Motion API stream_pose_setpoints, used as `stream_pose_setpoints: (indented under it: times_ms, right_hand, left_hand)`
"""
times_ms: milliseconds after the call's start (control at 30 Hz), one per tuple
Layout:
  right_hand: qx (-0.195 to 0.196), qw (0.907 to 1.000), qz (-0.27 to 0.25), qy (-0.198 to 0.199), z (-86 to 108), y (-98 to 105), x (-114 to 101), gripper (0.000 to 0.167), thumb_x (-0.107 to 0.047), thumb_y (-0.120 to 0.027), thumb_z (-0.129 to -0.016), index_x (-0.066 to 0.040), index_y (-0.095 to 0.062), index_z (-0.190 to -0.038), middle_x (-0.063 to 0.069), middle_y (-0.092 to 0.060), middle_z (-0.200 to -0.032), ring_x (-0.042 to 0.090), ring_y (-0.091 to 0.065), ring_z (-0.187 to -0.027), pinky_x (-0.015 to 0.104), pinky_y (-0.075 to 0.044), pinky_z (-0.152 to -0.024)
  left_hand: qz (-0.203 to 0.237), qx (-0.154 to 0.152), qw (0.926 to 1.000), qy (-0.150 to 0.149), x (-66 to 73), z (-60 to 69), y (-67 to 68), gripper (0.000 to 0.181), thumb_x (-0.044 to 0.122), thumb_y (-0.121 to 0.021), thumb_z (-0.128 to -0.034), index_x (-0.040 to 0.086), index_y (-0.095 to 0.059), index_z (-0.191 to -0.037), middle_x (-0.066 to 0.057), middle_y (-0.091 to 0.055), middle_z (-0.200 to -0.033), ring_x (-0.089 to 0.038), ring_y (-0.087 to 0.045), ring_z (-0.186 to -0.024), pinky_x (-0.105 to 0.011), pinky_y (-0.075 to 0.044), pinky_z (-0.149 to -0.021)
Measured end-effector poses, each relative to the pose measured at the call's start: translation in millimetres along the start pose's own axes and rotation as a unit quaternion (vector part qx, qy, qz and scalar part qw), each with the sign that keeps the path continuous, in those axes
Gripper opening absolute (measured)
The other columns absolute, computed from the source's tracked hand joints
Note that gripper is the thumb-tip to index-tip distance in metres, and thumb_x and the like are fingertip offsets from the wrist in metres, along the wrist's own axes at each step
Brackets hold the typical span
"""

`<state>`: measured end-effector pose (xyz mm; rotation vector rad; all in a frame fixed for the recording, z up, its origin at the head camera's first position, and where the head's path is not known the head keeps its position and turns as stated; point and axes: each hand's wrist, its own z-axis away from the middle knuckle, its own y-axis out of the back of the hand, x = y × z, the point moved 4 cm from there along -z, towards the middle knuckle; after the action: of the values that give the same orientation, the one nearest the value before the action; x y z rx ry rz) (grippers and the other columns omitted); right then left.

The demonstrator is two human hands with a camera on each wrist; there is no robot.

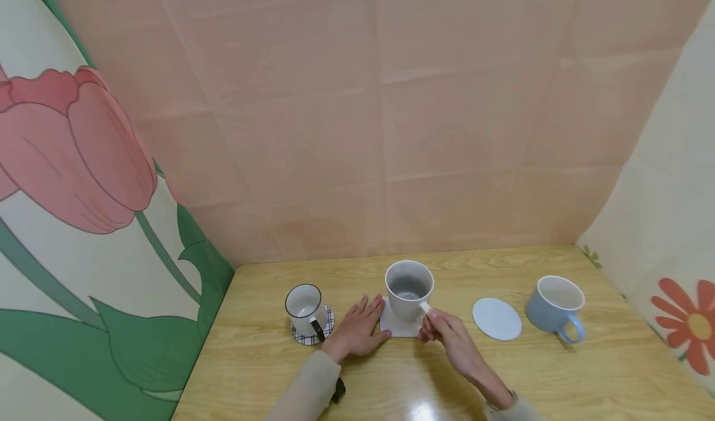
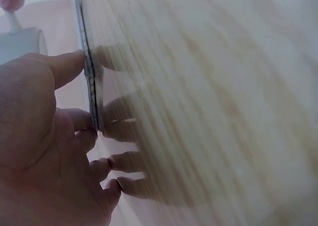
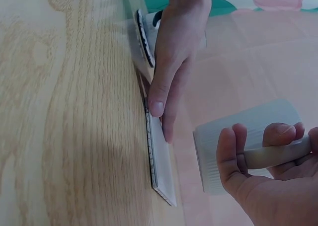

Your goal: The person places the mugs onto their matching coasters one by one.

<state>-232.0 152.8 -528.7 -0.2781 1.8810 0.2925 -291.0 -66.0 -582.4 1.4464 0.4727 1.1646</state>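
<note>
My right hand (image 1: pixel 452 340) grips a white mug (image 1: pixel 409 290) by its handle, the fingers curled round it. In the right wrist view the white mug (image 3: pixel 248 136) hangs apart from the square white coaster (image 3: pixel 161 161), its base facing that coaster. My left hand (image 1: pixel 360 329) lies low over the table, fingers fairly straight, at the left edge of the square coaster (image 1: pixel 393 329). In the left wrist view the thumb and a finger of that hand (image 2: pixel 44 121) touch the coaster's edge (image 2: pixel 92 87). The mug hides part of the coaster in the head view.
Left of the hands, a white mug with a black rim (image 1: pixel 304 309) stands on a round checked coaster (image 1: pixel 298 339). On the right lie a round pale coaster (image 1: pixel 497 319) and a blue mug (image 1: pixel 550 309). A pink cloth wall (image 1: pixel 380 129) rises behind the wooden table (image 1: pixel 246 359).
</note>
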Motion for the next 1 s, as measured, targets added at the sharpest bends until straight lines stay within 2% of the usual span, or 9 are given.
stream_pose_setpoints:
  times_ms: [100, 333, 533, 1000]
  right_hand:
    - [-0.001, 1.0000, 0.000, 0.002, -0.8, 0, -1, 0.048, -0.013, -0.027, -0.118, 0.017, -0.049, -0.088, 0.034, -0.046, -0.076, 0.020, -0.067, -0.080, 0.033, -0.063, -0.079]
    - [-0.006, 1.0000, -0.001, -0.001, -2.9, -1, 4, 0.048, -0.013, -0.027, -0.119, 0.016, -0.049, -0.089, 0.021, -0.052, -0.078, 0.020, -0.068, -0.082, 0.034, -0.064, -0.081]
    - [-0.003, 0.9999, -0.002, -0.012, -3.0, -1, 11, 0.049, -0.015, -0.027, -0.119, 0.017, -0.050, -0.090, 0.023, -0.052, -0.078, 0.015, -0.068, -0.083, 0.034, -0.064, -0.082]
    - [-0.002, 0.9992, -0.013, -0.037, -3.4, -4, 24, 0.050, -0.016, -0.029, -0.119, 0.019, -0.050, -0.091, 0.022, -0.054, -0.080, 0.019, -0.068, -0.084, 0.034, -0.064, -0.084]
  left_hand:
    - [-0.002, 0.002, 1.0000, -0.002, 0.5, -0.9, 0.4, 0.078, 0.055, -0.048, -0.1102, 0.016, -0.022, -0.172, -0.001, -0.014, -0.181, -0.034, -0.011, -0.167, -0.053, -0.017, -0.136]
    - [0.003, 0.009, 1.0000, -0.001, 0.7, -1.9, 3.6, 0.078, 0.055, -0.048, -0.1101, 0.016, -0.020, -0.172, -0.001, -0.014, -0.181, -0.035, -0.011, -0.167, -0.054, -0.016, -0.136]
    - [0.002, 0.010, 0.9999, -0.005, 1.3, -0.9, 2.0, 0.078, 0.054, -0.049, -0.1101, 0.016, -0.021, -0.172, -0.002, -0.014, -0.181, -0.035, -0.012, -0.167, -0.054, -0.018, -0.135]
    - [-0.005, 0.007, 0.9999, -0.005, -2.2, -2.4, -2.6, 0.079, 0.055, -0.049, -0.1099, 0.017, -0.019, -0.172, -0.001, -0.013, -0.181, -0.036, -0.011, -0.167, -0.055, -0.016, -0.135]
